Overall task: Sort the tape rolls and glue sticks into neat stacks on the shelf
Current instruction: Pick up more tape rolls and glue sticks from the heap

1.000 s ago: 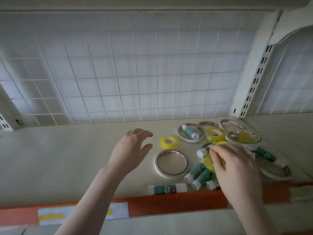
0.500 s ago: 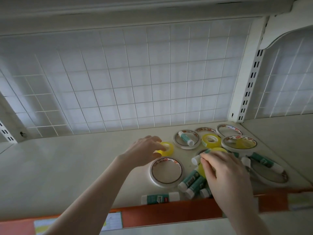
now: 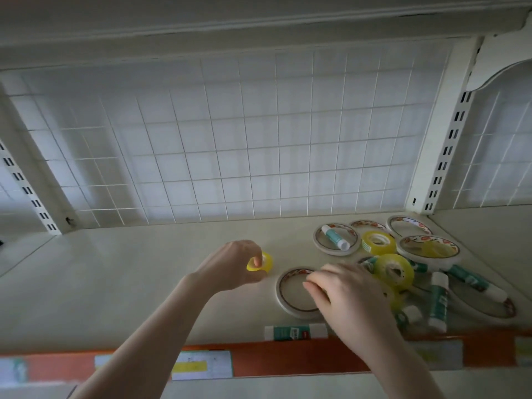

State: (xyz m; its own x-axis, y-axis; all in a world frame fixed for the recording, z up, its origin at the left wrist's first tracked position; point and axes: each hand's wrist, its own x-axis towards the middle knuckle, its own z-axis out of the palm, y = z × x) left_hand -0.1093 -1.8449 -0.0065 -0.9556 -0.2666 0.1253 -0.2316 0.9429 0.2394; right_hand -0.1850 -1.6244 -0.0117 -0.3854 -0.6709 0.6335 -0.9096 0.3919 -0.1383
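On the cream shelf, my left hand pinches a small yellow tape roll, with one fingertip in its hole. My right hand reaches left over a large white tape ring, its fingertips touching the ring; I see nothing held in it. A tilted yellow roll leans just behind that hand, and another yellow roll lies further back. Several more white rings sit at the back right, one with a green-and-white glue stick inside. Other glue sticks lie at the front and right.
A white wire grid backs the shelf, and a slotted upright post stands at the right. An orange price strip runs along the front edge. The upper shelf hangs overhead. The left half of the shelf surface is bare.
My left hand moved right onto the small yellow roll and took hold of it. My right hand left the glue sticks and yellow rolls and moved left over the large white ring.
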